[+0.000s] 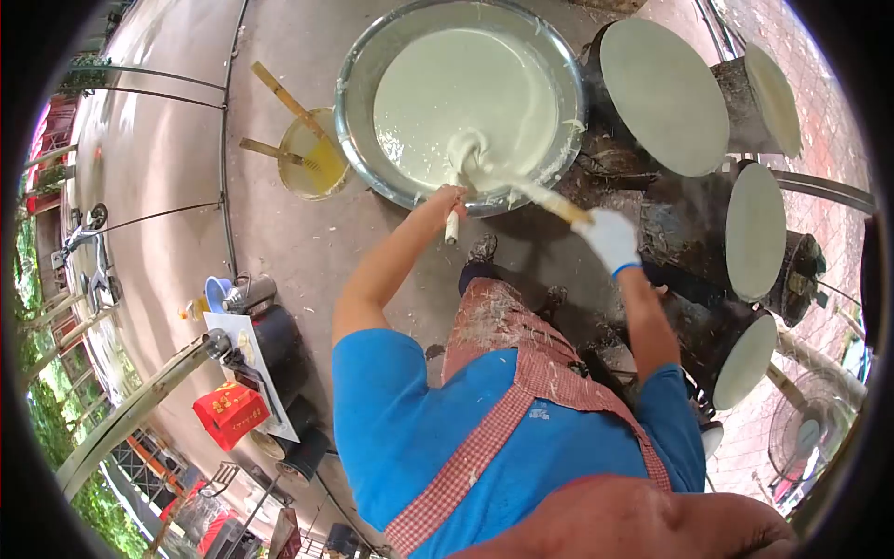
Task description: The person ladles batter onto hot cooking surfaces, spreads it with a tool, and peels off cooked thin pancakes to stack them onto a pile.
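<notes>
A wide metal basin (351, 121) holds pale, creamy liquid (456, 93). At its near rim my bare left hand (448, 200) is closed on a whitish stick (453, 227). My right hand (610, 239), in a white glove, grips the wooden handle of a batter-coated tool (549, 199) that reaches over the rim into the liquid. Where the two tools meet, a lump of thick batter (467, 149) stands out of the surface. Motion blurs the right hand and its tool a little.
Left of the basin stands a bucket (317, 191) of yellow liquid with two wooden-handled tools. Several round pale plates (664, 97) on dark stands line the right. A fan (808, 430) is at lower right, a red box (230, 415) on a board (251, 359) at lower left.
</notes>
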Demonstrator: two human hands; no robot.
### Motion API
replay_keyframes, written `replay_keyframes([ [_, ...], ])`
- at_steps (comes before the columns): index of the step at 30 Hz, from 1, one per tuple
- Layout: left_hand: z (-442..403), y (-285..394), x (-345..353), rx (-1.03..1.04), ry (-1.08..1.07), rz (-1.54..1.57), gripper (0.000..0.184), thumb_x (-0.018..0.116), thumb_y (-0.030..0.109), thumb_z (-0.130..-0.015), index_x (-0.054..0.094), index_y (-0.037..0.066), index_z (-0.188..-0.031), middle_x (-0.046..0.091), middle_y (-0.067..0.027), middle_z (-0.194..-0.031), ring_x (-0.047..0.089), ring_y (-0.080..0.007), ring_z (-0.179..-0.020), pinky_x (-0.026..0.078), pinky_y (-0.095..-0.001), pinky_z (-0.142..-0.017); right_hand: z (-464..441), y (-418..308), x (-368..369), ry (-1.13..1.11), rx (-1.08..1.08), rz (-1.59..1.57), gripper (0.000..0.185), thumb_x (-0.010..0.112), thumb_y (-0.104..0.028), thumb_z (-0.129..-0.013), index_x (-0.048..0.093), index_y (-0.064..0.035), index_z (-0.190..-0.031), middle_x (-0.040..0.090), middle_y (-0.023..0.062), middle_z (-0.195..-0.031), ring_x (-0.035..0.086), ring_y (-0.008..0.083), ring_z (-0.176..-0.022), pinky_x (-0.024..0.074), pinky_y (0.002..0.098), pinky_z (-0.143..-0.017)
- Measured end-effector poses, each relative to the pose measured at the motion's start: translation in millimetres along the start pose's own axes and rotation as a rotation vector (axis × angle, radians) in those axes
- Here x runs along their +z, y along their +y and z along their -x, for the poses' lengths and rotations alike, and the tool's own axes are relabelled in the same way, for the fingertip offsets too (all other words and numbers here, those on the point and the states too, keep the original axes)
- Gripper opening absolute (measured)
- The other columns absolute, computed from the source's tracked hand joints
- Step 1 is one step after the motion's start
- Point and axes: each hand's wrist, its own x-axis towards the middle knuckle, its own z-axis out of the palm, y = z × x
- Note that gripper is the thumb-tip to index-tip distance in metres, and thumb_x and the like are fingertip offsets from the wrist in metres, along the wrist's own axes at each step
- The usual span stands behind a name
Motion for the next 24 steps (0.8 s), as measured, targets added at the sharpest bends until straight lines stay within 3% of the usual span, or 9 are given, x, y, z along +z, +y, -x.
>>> replay_keyframes([
  [2, 21, 18, 10, -0.456, -0.165, 0.593, 0.022, 0.048, 0.012, -0.086, 0.033, 0.008, -0.069, 0.030, 0.0009, -0.046, 0.030, -0.0080, -0.034, 0.022, -0.0217, -0.028, 16, 11, 36, 0.079, -0.014, -0.055, 0.038, 0.056, -0.044, -0.074, 0.062, -0.0096, -0.088, 0.062, 0.0158, -0.078, 0.060, 0.0330, -0.075, 0.0455, 0.0424, -0.067],
  [6, 133, 74, 31, -0.451, -0.456, 0.870, 0.015, 0.048, 0.013, -0.087, 0.037, 0.005, -0.080, 0.030, 0.0026, -0.051, 0.027, -0.0048, -0.036, 0.022, -0.0164, -0.026, 70, 8, 13, 0.161, 0.054, -0.210, 0.039, 0.056, -0.043, -0.077, 0.062, -0.0095, -0.096, 0.063, 0.0154, -0.080, 0.061, 0.0317, -0.073, 0.0464, 0.0405, -0.066],
  [8, 212, 113, 47, -0.242, -0.463, 0.845, 0.010, 0.047, 0.013, -0.088, 0.042, 0.005, -0.092, 0.030, 0.0024, -0.055, 0.027, -0.0040, -0.037, 0.024, -0.0162, -0.025, 87, 0, -16, 0.526, -0.088, -0.324, 0.034, 0.059, -0.037, -0.078, 0.061, -0.0083, -0.096, 0.063, 0.0155, -0.079, 0.061, 0.0308, -0.071, 0.0472, 0.0386, -0.063],
  [15, 379, 212, 52, 0.319, -0.845, 0.425, 0.027, 0.052, 0.021, -0.086, 0.031, 0.008, -0.075, 0.029, 0.0032, -0.053, 0.024, -0.0027, -0.037, 0.022, -0.0150, -0.025, 76, -9, -155, 1.239, -0.484, -0.127, 0.033, 0.062, -0.028, -0.078, 0.060, -0.0027, -0.099, 0.062, 0.0183, -0.083, 0.060, 0.0324, -0.072, 0.0471, 0.0386, -0.063],
  [18, 420, 249, 54, 0.517, -0.813, 0.258, 0.025, 0.051, 0.027, -0.087, 0.038, 0.006, -0.091, 0.028, 0.0035, -0.051, 0.022, -0.0032, -0.035, 0.020, -0.0154, -0.026, 85, -18, -212, 1.198, -0.471, -0.482, 0.030, 0.062, -0.019, -0.078, 0.060, -0.0002, -0.100, 0.063, 0.0153, -0.089, 0.060, 0.0234, -0.077, 0.0457, 0.0317, -0.072],
  [20, 432, 262, 53, 1.047, -0.529, -0.048, 0.036, 0.052, 0.026, -0.087, 0.037, 0.017, -0.118, 0.029, 0.0037, -0.051, 0.025, -0.0035, -0.035, 0.020, -0.0159, -0.028, 89, -26, -225, 1.194, -0.413, -0.655, 0.028, 0.060, -0.017, -0.079, 0.059, -0.0004, -0.101, 0.063, 0.0126, -0.089, 0.059, 0.0183, -0.078, 0.0447, 0.0296, -0.073],
  [21, 421, 269, 48, 1.091, -0.479, -0.091, 0.052, 0.052, 0.024, -0.086, 0.026, 0.033, -0.130, 0.029, 0.0048, -0.050, 0.027, -0.0043, -0.035, 0.020, -0.0171, -0.029, 88, -30, -224, 1.200, -0.495, -0.725, 0.026, 0.060, -0.018, -0.079, 0.060, -0.0004, -0.098, 0.063, 0.0106, -0.081, 0.057, 0.0160, -0.069, 0.0446, 0.0279, -0.066],
  [22, 405, 268, 48, 1.113, -0.391, -0.094, 0.050, 0.051, 0.022, -0.087, 0.028, 0.032, -0.130, 0.031, 0.0057, -0.051, 0.030, -0.0052, -0.035, 0.021, -0.0180, -0.029, 86, -32, -218, 1.200, -0.572, -0.793, 0.025, 0.061, -0.019, -0.079, 0.061, -0.0004, -0.096, 0.062, 0.0087, -0.073, 0.056, 0.0137, -0.061, 0.0446, 0.0262, -0.058],
  [24, 333, 269, 42, 0.785, -0.394, 0.108, 0.048, 0.049, 0.020, -0.087, 0.030, 0.032, -0.129, 0.034, 0.0060, -0.052, 0.033, -0.0060, -0.035, 0.023, -0.0177, -0.029, 49, -11, -161, 0.880, -0.448, -1.026, 0.023, 0.063, -0.021, -0.078, 0.062, -0.0012, -0.091, 0.057, 0.0044, -0.062, 0.050, 0.0111, -0.049, 0.0400, 0.0245, -0.047],
])
